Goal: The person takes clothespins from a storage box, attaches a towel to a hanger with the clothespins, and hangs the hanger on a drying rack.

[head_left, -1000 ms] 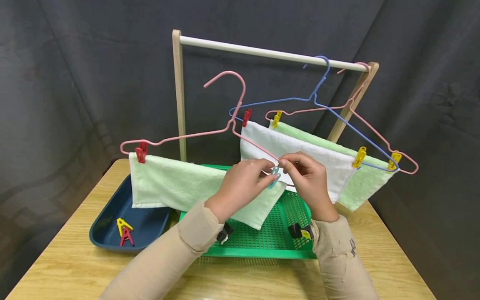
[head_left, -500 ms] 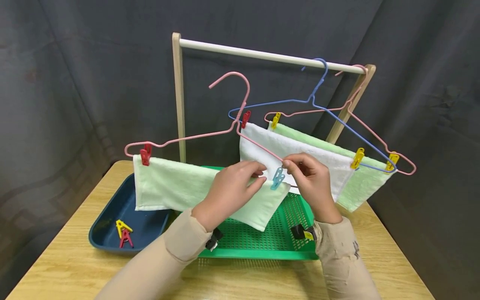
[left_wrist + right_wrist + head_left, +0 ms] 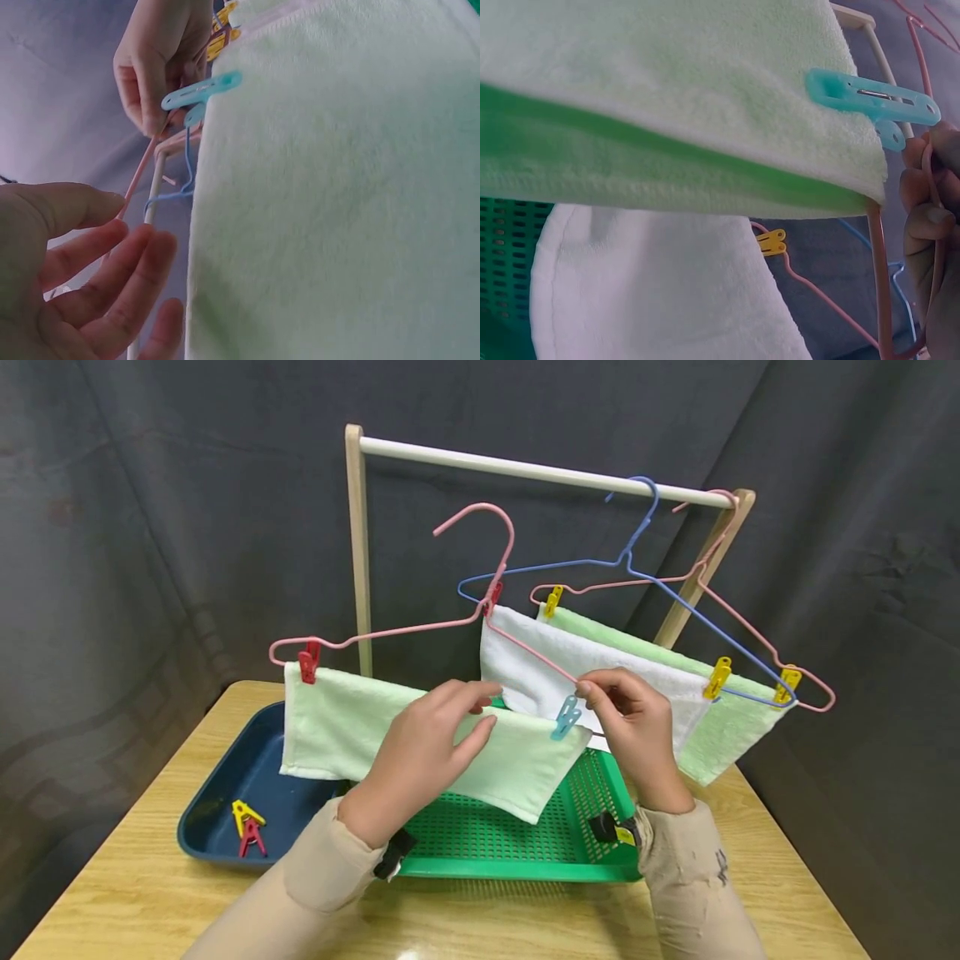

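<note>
A pink hanger (image 3: 420, 629) is held up off the rack, its right arm pinched between the thumb and fingers of my right hand (image 3: 637, 727). Over its lower bar drapes a pale green towel (image 3: 480, 752). At the towel's left end sits a red clothespin (image 3: 308, 662); a light blue clothespin (image 3: 566, 718) clips the right end, just beside my right fingers, as the right wrist view also shows. My left hand (image 3: 420, 752) is in front of the towel with loosely bent, parted fingers and nothing between them. The hanger's lower right corner is behind my right hand in the head view.
Behind stands a rack with a white rail (image 3: 487, 462). On it hang a blue hanger (image 3: 555, 562) with a white towel (image 3: 517, 647) and another pink hanger (image 3: 750, 624) with a green towel (image 3: 705, 768). A green basket (image 3: 517, 867) and a navy tray (image 3: 197, 793) holding two clothespins (image 3: 249, 827) stand below.
My left hand has let go of the light blue clothespin and drawn back to the left, its fingers spreading. The hanger with its towel has shifted slightly right, still in my right hand.
</note>
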### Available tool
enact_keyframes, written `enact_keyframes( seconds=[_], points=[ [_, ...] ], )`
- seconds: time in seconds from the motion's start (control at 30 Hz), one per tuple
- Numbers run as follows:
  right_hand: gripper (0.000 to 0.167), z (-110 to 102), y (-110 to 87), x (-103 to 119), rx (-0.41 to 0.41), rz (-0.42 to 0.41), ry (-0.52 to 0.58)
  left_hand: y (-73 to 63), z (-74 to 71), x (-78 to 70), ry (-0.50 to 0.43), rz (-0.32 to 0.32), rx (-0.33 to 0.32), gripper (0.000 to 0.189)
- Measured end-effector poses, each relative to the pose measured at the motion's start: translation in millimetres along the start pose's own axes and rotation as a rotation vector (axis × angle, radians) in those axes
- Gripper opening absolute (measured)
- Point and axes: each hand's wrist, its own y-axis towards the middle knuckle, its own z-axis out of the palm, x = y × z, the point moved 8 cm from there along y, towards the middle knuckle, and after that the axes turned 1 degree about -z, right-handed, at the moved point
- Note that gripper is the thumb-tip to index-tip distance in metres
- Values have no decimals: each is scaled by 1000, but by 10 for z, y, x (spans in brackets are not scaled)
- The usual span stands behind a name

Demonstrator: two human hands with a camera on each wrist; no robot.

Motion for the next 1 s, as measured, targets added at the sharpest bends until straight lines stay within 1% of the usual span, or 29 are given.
enact_keyframes(
  seconds=[0.1, 0.2, 0.4, 0.53, 0.77, 0.9, 1.0],
  points=[
    [10, -23, -4, 4, -17, -7, -18, -72, -62, 54, 3, -25, -3, 31],
    [9, -54, 0, 24, -38, -22, -22, -140, -121, 134, 10, -68, -4, 32],
    [7, -131, 8, 65, -81, -68, -37, -260, -260, 319, 22, -177, -4, 29],
    [5, -170, 18, 83, -101, -77, -47, -352, -336, 459, 23, -247, 7, 26],
    [6, -249, 14, 98, -139, -56, -86, -525, -397, 704, 33, -360, 38, 29],
    [7, -299, 7, 104, -165, -58, -106, -596, -423, 807, 33, -404, 43, 29],
    [6, -327, -3, 101, -179, -54, -115, -639, -427, 874, 25, -431, 63, 30]
  ],
)
